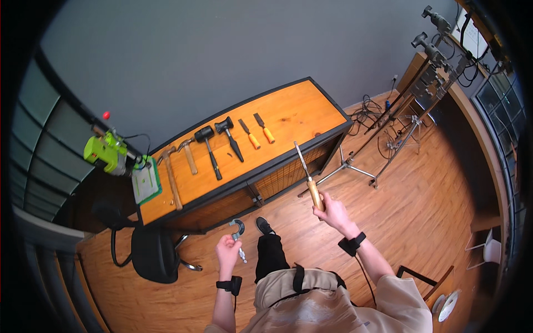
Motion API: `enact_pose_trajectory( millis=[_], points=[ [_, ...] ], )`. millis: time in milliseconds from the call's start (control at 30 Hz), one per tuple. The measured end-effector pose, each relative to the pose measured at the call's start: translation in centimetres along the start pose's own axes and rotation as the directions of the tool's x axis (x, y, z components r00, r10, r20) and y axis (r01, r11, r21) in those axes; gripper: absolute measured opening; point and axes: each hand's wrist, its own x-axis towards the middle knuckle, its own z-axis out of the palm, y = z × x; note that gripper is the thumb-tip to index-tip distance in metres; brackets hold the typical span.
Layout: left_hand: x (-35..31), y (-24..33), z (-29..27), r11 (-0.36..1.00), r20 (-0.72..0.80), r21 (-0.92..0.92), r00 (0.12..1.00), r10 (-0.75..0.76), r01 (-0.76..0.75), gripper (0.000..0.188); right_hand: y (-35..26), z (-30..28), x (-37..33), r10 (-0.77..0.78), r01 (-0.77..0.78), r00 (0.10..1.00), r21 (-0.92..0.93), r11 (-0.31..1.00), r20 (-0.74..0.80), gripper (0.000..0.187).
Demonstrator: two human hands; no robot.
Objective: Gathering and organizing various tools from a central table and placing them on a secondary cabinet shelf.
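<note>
My left hand [226, 251] is closed round a grey micrometer [240, 226], its C-shaped frame pointing up and its thimble sticking out below the fingers. Off to the right, my right hand [335, 212] grips a wooden-handled chisel [315, 194] by the handle, its long narrow metal blade pointing up toward the workbench [302, 102]. Both tools are held in the air in front of the bench. On its top lie two chisels with yellow handles, one [250, 134] beside the other [264, 129].
Left of those chisels lie a black hammer [229, 139], a black-headed mallet [209, 152] and two claw hammers, one short [189, 157], one long [173, 180]. A green drill press [111, 152] stands at the bench's left end, near a black chair [154, 255]. Metal stands [388, 158] and cables [366, 114] are at right.
</note>
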Motion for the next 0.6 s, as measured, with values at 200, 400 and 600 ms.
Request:
enact_pose_trajectory(
  millis=[200,400,600],
  points=[
    [11.3,3.8,3.1,0.998,0.12,-0.061,0.993,0.011,-0.004,0.015,-2.2,0.0,11.9,0.061,-0.053,0.995,-0.109,0.993,0.073,0.055],
    [17.0,6.8,3.8,0.999,0.18,0.039,0.983,-0.039,0.033,0.015,-0.7,2.1,23.0,0.029,-0.005,0.994,-0.23,0.973,0.102,0.058],
    [19.5,7.8,3.1,0.984,0.079,0.179,0.997,-0.002,-0.013,0.016,1.5,3.3,29.6,0.003,0.06,0.981,-0.321,0.945,0.194,0.06]
  ],
)
